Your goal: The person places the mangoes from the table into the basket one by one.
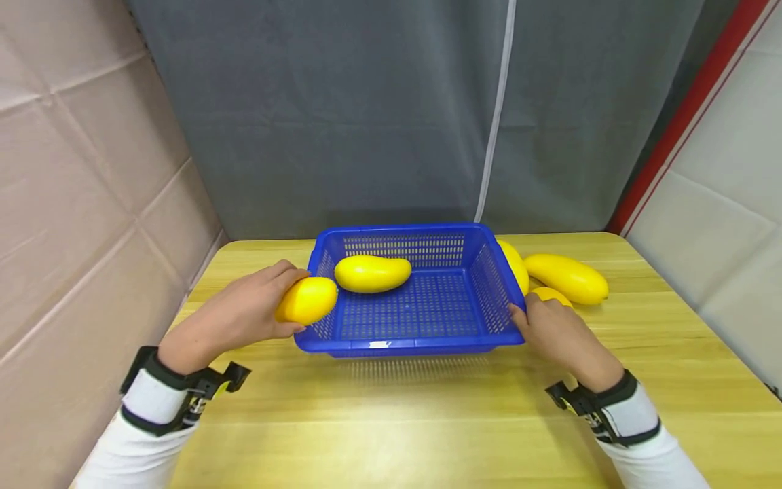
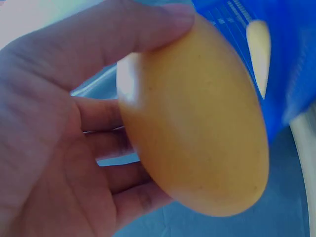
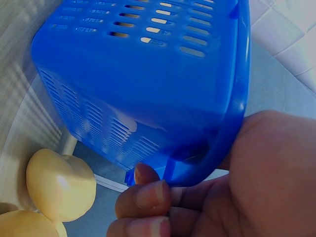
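Observation:
My left hand (image 1: 247, 309) holds a yellow mango (image 1: 307, 301), thumb on one side and fingers around the other. That mango (image 2: 197, 123) overlaps the left rim of a blue plastic basket (image 1: 409, 344) in the head view. Inside the basket, toward its left back, lies another mango (image 1: 373, 274). My right hand (image 1: 559, 336) grips the rim at the basket's front right corner. In the right wrist view the fingers curl under the blue rim (image 3: 240, 74), and the basket's slotted outer wall faces the camera.
Several more mangoes lie on the wooden table (image 1: 391, 421) right of the basket, one long mango (image 1: 568, 278) farthest right. In the right wrist view a mango (image 3: 60, 185) sits below the basket wall. A grey curtain (image 1: 342, 122) hangs behind, with padded walls at both sides.

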`<state>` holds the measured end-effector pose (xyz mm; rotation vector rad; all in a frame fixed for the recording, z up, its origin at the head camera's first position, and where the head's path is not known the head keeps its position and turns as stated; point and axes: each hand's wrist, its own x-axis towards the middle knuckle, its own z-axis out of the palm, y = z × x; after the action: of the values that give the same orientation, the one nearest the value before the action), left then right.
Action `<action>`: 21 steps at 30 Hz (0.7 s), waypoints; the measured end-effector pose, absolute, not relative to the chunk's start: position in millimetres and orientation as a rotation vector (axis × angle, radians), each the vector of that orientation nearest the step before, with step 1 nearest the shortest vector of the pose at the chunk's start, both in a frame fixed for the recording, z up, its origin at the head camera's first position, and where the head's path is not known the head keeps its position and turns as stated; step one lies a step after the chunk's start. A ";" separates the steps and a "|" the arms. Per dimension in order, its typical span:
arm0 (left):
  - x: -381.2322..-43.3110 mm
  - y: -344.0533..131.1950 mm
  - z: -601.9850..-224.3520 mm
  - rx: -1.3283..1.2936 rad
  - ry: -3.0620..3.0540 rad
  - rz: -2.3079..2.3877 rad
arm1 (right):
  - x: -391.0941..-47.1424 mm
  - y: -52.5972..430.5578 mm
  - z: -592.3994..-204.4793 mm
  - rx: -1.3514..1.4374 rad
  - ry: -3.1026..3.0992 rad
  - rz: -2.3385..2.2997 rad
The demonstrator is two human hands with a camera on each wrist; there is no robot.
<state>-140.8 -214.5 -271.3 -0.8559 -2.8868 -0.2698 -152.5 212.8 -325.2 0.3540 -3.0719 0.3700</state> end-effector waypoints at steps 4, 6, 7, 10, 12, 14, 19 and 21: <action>-150.8 -196.5 -267.5 -0.857 -2.906 -0.260 | -152.5 213.2 -324.6 0.357 -3.069 0.362; -157.2 -186.7 -264.3 -0.868 -2.904 -0.238 | -152.4 213.4 -324.3 0.356 -3.068 0.364; -160.5 -182.0 -262.8 -0.882 -2.894 -0.224 | -152.3 213.3 -324.4 0.356 -3.069 0.364; -169.0 -168.6 -256.8 -0.919 -2.873 -0.201 | -152.1 213.5 -324.2 0.363 -3.061 0.368; -173.6 -160.3 -252.9 -0.929 -2.869 -0.199 | -152.3 213.5 -324.0 0.372 -3.052 0.369; -177.8 -151.9 -249.8 -0.941 -2.871 -0.197 | -152.6 213.5 -323.9 0.377 -3.048 0.372; -190.6 -128.9 -244.7 -0.972 -2.866 -0.181 | -152.6 212.9 -324.4 0.367 -3.059 0.365; -196.2 -120.4 -242.5 -0.987 -2.850 -0.161 | -152.5 212.5 -324.7 0.367 -3.051 0.360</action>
<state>-196.2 -120.4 -242.5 -0.9871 -2.8497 -0.1612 -152.5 212.5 -324.7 0.3672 -3.0507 0.3598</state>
